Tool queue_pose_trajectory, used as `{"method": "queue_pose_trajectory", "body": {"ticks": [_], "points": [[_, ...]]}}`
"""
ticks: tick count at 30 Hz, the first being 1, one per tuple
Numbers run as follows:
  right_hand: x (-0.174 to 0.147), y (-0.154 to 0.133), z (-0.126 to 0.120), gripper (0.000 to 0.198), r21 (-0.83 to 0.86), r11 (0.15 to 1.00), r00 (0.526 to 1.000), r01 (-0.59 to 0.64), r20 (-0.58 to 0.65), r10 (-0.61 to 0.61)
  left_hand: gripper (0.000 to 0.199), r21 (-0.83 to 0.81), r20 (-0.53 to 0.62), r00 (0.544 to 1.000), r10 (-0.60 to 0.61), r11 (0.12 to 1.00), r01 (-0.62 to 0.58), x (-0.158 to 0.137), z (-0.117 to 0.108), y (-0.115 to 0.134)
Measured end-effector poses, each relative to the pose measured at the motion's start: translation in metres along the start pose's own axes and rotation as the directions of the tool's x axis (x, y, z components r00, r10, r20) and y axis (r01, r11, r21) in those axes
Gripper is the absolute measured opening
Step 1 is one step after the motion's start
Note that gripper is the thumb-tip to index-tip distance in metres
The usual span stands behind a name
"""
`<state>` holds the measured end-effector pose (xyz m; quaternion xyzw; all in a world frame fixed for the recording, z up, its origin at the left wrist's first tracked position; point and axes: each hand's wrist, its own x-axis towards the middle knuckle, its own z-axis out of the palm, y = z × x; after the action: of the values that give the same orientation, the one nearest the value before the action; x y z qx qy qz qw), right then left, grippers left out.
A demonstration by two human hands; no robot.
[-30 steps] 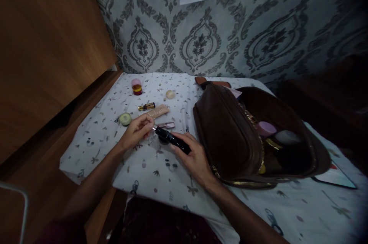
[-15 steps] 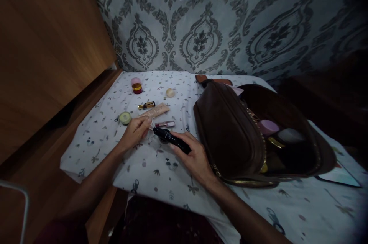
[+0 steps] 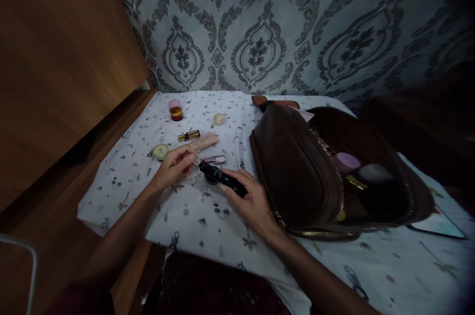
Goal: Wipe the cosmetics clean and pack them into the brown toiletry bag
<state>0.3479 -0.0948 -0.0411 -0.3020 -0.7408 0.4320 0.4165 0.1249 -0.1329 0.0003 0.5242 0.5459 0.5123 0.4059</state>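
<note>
My right hand point(image 3: 249, 200) is closed around a slim black cosmetic tube point(image 3: 222, 179) with small pale lettering, tilted up toward the left. At the tube's left end, my left hand point(image 3: 175, 165) pinches a small, clear or whitish piece point(image 3: 196, 160); its exact kind cannot be made out. Behind the hands lie a beige squeeze tube point(image 3: 205, 142), a lip gloss point(image 3: 215, 159) and a black-and-gold tube point(image 3: 188, 135). A round dark item point(image 3: 211, 180) is partly hidden beneath the black tube. Left of my left hand sits a yellow-green round jar point(image 3: 161, 152).
A large brown zip bag point(image 3: 297, 171) stands open at the right, with a pink-lidded item point(image 3: 346, 162) inside. Farther back are a red-and-gold jar point(image 3: 176, 113) and a small cream-coloured round item point(image 3: 219, 119). A wooden cabinet point(image 3: 70, 58) borders the left; a patterned wall rises behind.
Both hands stay almost in place. My left fingers have shifted slightly at the black tube's tip, and the view has moved a little.
</note>
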Motion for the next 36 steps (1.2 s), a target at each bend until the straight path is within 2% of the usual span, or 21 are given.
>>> {"method": "queue_pose_trajectory", "body": {"ticks": [8, 11, 16, 20, 24, 29, 36], "points": [[0.0005, -0.0014, -0.0011, 0.027, 0.024, 1.000, 1.000, -0.018, -0.005, 0.019, 0.026, 0.012, 0.065, 0.991, 0.119, 0.993, -0.120, -0.0015, -0.0055, -0.0001], [0.0018, -0.0019, -0.0008, 0.027, 0.046, 0.999, 1.000, -0.005, -0.017, 0.006, 0.027, 0.006, 0.072, 0.985, 0.157, 0.988, -0.157, -0.0013, -0.0070, -0.0013], [0.0016, -0.0019, -0.0007, 0.026, 0.023, 1.000, 1.000, 0.000, -0.003, 0.000, 0.032, -0.003, 0.121, 0.990, 0.072, 0.997, -0.072, -0.0012, -0.0044, -0.0051], [0.0008, -0.0024, -0.0014, 0.027, 0.009, 1.000, 1.000, 0.000, 0.018, 0.000, 0.037, 0.058, 0.162, 0.987, 0.013, 0.998, -0.023, -0.0022, -0.0013, -0.0082], [0.0011, -0.0026, -0.0014, 0.027, -0.001, 1.000, 1.000, -0.013, 0.025, 0.013, 0.031, 0.087, 0.156, 0.987, 0.030, 0.995, -0.044, -0.0038, -0.0019, -0.0061], [0.0018, -0.0015, -0.0002, 0.026, 0.032, 0.999, 1.000, 0.001, -0.005, -0.001, 0.039, -0.010, 0.136, 0.988, 0.071, 0.997, -0.070, -0.0039, -0.0028, -0.0014], [0.0017, -0.0045, -0.0017, 0.027, 0.029, 0.999, 0.999, -0.014, 0.034, 0.013, 0.040, -0.010, 0.079, 0.996, -0.035, 0.999, 0.036, -0.0016, 0.0020, -0.0051]]}}
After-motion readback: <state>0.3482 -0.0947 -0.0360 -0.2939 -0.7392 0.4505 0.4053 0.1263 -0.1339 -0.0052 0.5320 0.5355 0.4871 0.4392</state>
